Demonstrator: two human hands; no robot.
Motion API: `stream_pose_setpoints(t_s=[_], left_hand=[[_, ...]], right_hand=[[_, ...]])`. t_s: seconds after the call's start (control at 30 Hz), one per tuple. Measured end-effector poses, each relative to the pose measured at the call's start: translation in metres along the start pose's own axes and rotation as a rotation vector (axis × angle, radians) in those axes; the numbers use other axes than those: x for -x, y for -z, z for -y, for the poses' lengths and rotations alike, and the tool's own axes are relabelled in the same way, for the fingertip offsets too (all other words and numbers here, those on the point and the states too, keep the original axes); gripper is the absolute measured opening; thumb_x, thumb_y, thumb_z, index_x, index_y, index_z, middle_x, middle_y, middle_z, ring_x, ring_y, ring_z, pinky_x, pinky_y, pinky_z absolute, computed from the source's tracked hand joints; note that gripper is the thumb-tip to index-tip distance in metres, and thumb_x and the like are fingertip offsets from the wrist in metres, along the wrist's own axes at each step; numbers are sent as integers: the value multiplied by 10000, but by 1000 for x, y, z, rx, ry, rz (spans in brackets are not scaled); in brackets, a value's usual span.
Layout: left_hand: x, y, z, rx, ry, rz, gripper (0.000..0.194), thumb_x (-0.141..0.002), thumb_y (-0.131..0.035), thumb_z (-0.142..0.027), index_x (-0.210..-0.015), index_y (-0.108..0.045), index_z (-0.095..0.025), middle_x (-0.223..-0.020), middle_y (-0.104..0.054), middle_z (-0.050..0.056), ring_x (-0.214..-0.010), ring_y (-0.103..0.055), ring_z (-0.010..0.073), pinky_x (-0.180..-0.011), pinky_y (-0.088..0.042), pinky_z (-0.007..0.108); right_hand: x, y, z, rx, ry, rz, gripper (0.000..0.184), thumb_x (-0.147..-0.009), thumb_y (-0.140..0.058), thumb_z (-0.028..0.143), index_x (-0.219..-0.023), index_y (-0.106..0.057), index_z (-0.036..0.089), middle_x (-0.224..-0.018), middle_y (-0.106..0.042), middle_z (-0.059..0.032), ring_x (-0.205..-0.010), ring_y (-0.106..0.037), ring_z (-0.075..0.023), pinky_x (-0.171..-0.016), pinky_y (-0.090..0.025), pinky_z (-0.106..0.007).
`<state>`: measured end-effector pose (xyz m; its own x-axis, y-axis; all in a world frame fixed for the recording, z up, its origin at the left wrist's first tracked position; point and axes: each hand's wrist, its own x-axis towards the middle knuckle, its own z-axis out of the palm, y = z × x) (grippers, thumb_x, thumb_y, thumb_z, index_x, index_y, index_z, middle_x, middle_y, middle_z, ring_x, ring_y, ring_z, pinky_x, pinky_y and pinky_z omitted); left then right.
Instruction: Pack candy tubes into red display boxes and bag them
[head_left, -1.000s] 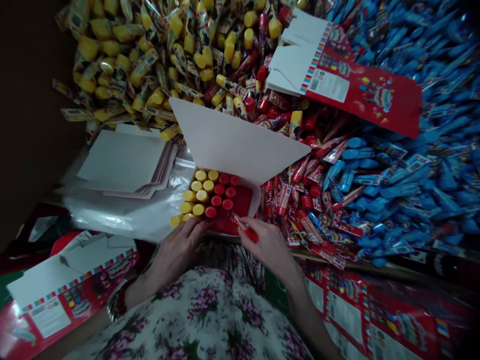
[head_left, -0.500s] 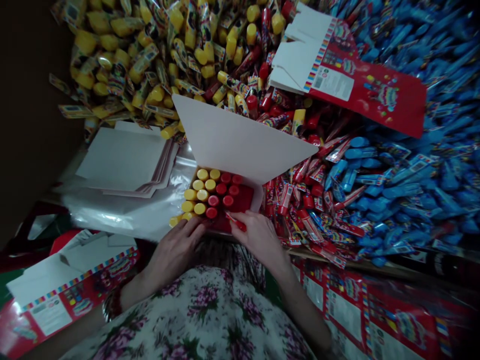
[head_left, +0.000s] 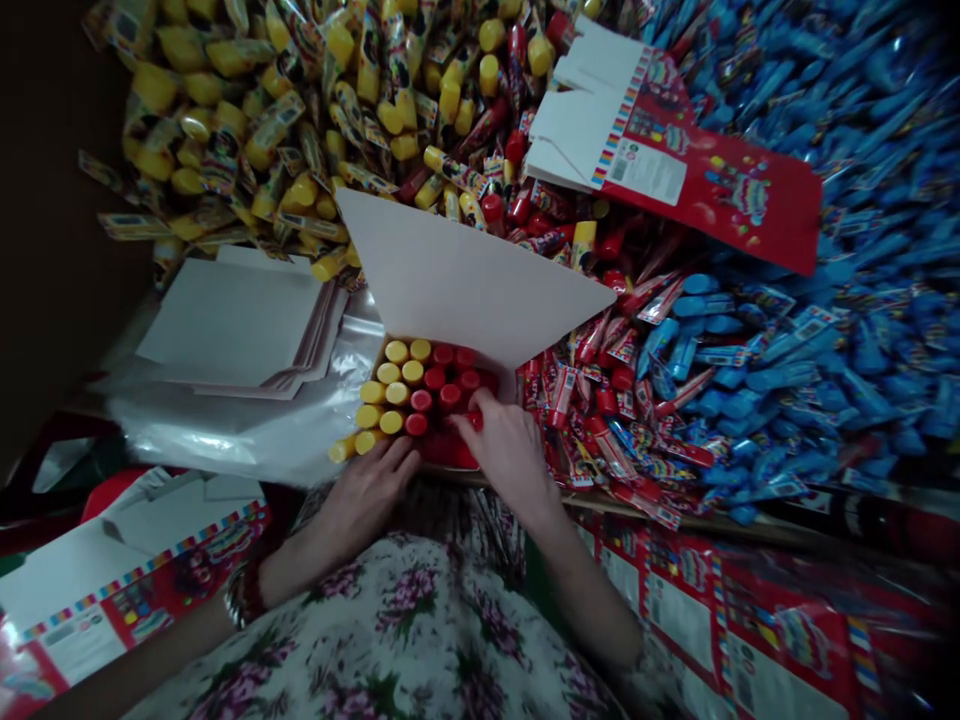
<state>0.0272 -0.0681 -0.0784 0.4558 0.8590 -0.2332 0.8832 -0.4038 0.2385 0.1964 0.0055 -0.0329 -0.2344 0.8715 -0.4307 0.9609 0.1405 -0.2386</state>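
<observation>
An open cardboard box point(head_left: 454, 450) with a red inside sits in front of me, its white flap point(head_left: 465, 270) raised at the back. Yellow-capped tubes point(head_left: 391, 393) stand upright in rows on its left, red-capped tubes point(head_left: 442, 378) beside them. My right hand point(head_left: 510, 450) reaches into the box's right part, thumb and finger closed on a red tube point(head_left: 474, 420) that they partly cover. At the box's near edge, my left hand point(head_left: 379, 485) has its fingers bent over the rim, close to the front yellow caps; the fingertips are partly hidden.
Wrapped yellow tubes point(head_left: 262, 140) are heaped at the back left, red ones point(head_left: 562, 390) in the middle, blue ones point(head_left: 847, 340) to the right. White card sheets point(head_left: 232, 320) lie left on clear plastic. Flat red cartons lie on the heap point(head_left: 720, 190) and below the table edge point(head_left: 772, 620).
My right hand has moved forward into the box, carrying the red tube to the row of red caps. My left hand stays at the near rim. The whole view has shifted slightly.
</observation>
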Motion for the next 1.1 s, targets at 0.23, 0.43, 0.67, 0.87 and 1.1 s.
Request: stream_pose_setpoints(t_s=[0.23, 0.43, 0.67, 0.87, 1.1], left_hand=[[6, -10, -1, 72, 24, -109, 417, -851, -388, -52, -1243, -491, -151, -1220, -551, 132, -1059, -573, 231, -889, -517, 373], [10, 4, -1, 90, 133, -60, 423, -834, -386, -48, -1236, -485, -132, -1184, -577, 137, -865, -661, 190, -661, -551, 266], [13, -2, 7, 187, 28, -192, 404, -846, -370, -32, -1202, -530, -137, -1165, -591, 136, -1004, -621, 204, -825, -543, 304], [14, -1, 2, 204, 16, -381, 369, -936, -453, -278, -1280, -473, -148, -1161, -581, 140, -1000, -613, 217, -784, -554, 309], [6, -1, 7, 225, -36, -400, 270, -922, -380, -128, -1094, -589, -137, -1002, -603, 106, -915, -579, 189, -787, -528, 299]], right_hand=[[6, -2, 18, 72, 141, 22, 237, -966, -396, 248, -1076, -589, 167, -909, -660, -120, -869, -650, -214, -716, -491, -286], [-2, -15, 27, 132, 168, -80, 242, -957, -384, 194, -1031, -605, 128, -925, -653, -138, -854, -640, -227, -661, -507, -295], [-12, -26, 17, 107, 185, -50, 250, -956, -410, 240, -960, -642, 145, -919, -664, -129, -872, -642, -221, -701, -494, -287], [13, -35, 1, -538, 95, -471, 377, -982, -288, 413, -917, -584, 190, -829, -607, -58, -772, -602, -156, -696, -475, -242], [5, -74, 3, -1044, -43, -630, 244, -853, -247, 200, -1022, -423, 198, -828, -484, -42, -783, -550, -167, -727, -491, -296]])
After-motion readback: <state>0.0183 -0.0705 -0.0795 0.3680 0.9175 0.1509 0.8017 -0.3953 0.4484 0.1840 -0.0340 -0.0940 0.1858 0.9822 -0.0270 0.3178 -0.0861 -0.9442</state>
